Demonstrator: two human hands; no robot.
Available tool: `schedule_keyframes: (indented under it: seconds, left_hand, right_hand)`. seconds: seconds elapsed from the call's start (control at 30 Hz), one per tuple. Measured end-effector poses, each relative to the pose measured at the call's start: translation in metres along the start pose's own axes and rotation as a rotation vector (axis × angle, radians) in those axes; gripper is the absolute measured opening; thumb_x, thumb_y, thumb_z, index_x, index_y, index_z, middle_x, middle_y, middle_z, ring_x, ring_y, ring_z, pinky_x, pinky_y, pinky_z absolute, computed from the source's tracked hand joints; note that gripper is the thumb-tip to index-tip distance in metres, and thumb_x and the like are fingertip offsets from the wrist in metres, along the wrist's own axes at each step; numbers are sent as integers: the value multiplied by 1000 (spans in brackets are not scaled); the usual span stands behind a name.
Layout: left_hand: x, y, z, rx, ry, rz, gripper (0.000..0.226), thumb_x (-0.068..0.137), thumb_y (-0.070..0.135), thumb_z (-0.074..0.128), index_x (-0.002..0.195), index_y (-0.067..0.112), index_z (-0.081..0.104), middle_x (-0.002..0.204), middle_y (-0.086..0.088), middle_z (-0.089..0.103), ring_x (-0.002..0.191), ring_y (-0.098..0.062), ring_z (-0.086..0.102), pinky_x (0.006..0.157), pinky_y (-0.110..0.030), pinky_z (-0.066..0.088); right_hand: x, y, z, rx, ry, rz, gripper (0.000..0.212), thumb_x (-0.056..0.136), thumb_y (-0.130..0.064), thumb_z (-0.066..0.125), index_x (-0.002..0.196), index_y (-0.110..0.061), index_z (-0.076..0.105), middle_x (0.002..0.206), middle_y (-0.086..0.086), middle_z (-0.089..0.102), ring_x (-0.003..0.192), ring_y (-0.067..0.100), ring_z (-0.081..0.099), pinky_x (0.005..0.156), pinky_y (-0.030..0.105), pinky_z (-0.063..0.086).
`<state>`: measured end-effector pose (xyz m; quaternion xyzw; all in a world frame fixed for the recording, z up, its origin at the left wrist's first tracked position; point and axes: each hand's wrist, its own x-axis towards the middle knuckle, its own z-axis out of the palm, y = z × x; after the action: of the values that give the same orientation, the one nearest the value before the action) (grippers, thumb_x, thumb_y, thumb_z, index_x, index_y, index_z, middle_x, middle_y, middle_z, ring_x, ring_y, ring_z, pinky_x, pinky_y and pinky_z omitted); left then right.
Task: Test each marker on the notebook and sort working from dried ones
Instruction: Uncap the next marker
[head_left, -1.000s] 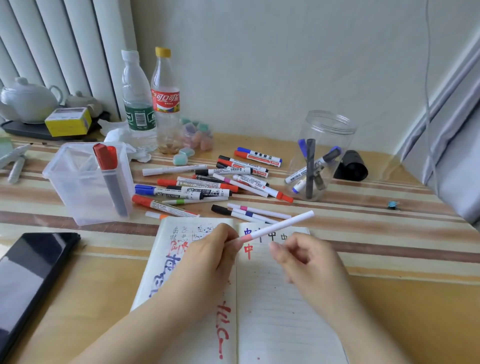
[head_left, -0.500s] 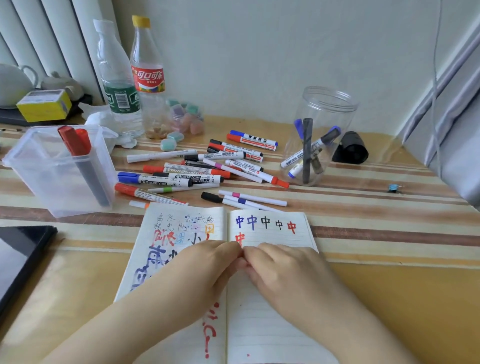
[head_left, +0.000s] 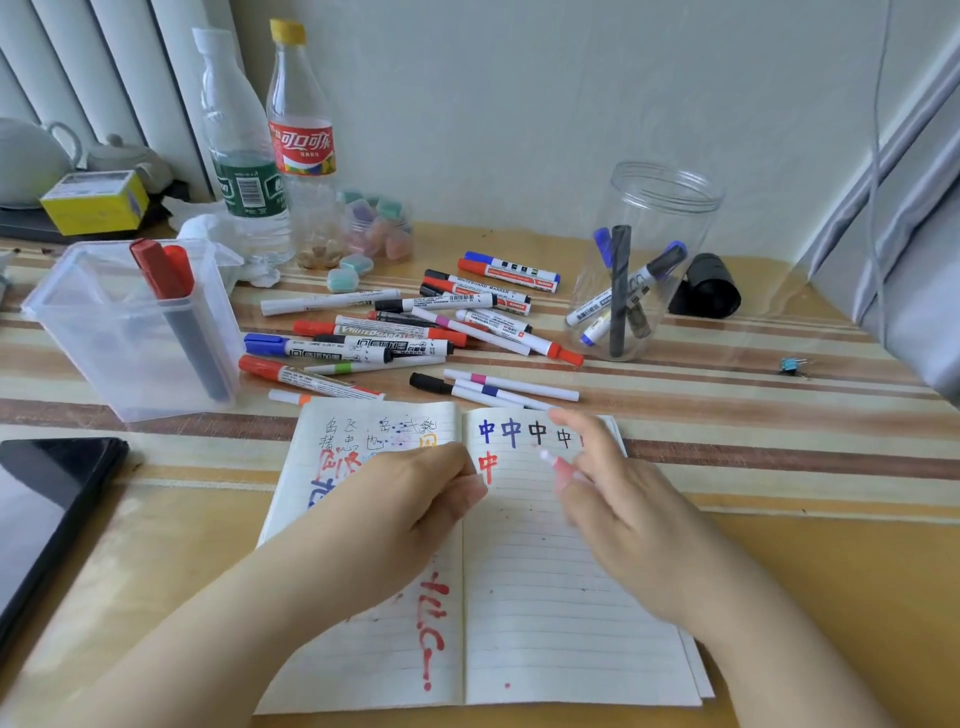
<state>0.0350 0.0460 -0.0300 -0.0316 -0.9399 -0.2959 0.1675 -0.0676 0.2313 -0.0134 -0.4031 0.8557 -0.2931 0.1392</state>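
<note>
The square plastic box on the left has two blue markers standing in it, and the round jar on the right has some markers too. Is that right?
Not quite. The head view shows that the two markers standing in the square plastic box on the left have red caps, not blue. The rest is right: the round jar on the right holds some markers too.
</note>
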Motion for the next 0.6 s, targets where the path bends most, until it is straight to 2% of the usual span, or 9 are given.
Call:
schedule_keyframes:
  seconds: [0.07,0.13,0.23,0.33,0.37,0.43,0.47,0.53,0.6]
  left_hand:
    - [-1,2,2,8,-42,64,35,90,48,32,82,19,51,71,17,47,66,3,48,59,-11,39]
    - [-3,4,5,48,-100,114,34,88,46,32,91,21,55,83,15,55,68,-4,55,58,-26,50]
    - [-4,9,10,161,-124,189,34,90,39,35,98,18,61,89,10,66,69,-13,64,52,-25,52]
    - [-4,8,15,235,-121,212,34,89,38,36,94,19,63,77,10,67,64,-13,64,48,-23,51]
    - [-5,7,16,262,-119,219,34,89,38,36,91,19,64,72,11,65,61,-13,62,46,-23,50]
    - [-5,6,18,301,-105,232,33,89,38,36,87,20,64,66,11,62,58,-13,60,44,-23,48]
    - [-5,6,18,311,-99,236,33,88,38,37,85,20,64,64,11,61,56,-12,59,43,-23,47]
    - [-5,7,18,323,-87,245,32,87,37,38,83,20,65,61,11,59,54,-12,58,41,-21,46]
    - [-4,7,18,324,-84,246,33,87,38,37,83,21,65,59,12,58,53,-11,57,41,-21,46]
  right_hand:
    - [-1,5,-5,168,60,-46,22,98,-33,32,112,-50,26,79,-14,58,65,-4,49,71,28,46]
    - [1,2,-9,413,67,-52,23,99,-20,37,101,-43,37,82,-5,64,56,9,46,59,28,44]
    - [7,0,-11,937,78,34,27,98,0,37,91,-14,58,73,10,65,50,12,46,48,23,43]
    - [14,-1,-10,1369,59,208,30,91,4,32,89,-2,61,63,14,60,44,10,44,39,19,39]
    - [15,-2,-8,1410,52,233,25,89,4,36,88,-3,60,61,12,58,43,9,43,39,18,39]
    - [19,-1,-2,1298,51,238,8,89,-10,53,83,-9,58,58,7,55,43,10,41,41,19,38]
    - [21,0,3,1171,61,240,16,89,-25,58,80,-12,58,57,5,53,42,11,40,43,20,37]
    - [24,1,10,894,109,257,33,91,-44,49,78,-15,59,54,2,51,43,12,39,46,22,33]
    - [29,-1,15,775,158,248,34,97,-35,39,78,-16,59,53,2,50,45,12,38,48,22,32]
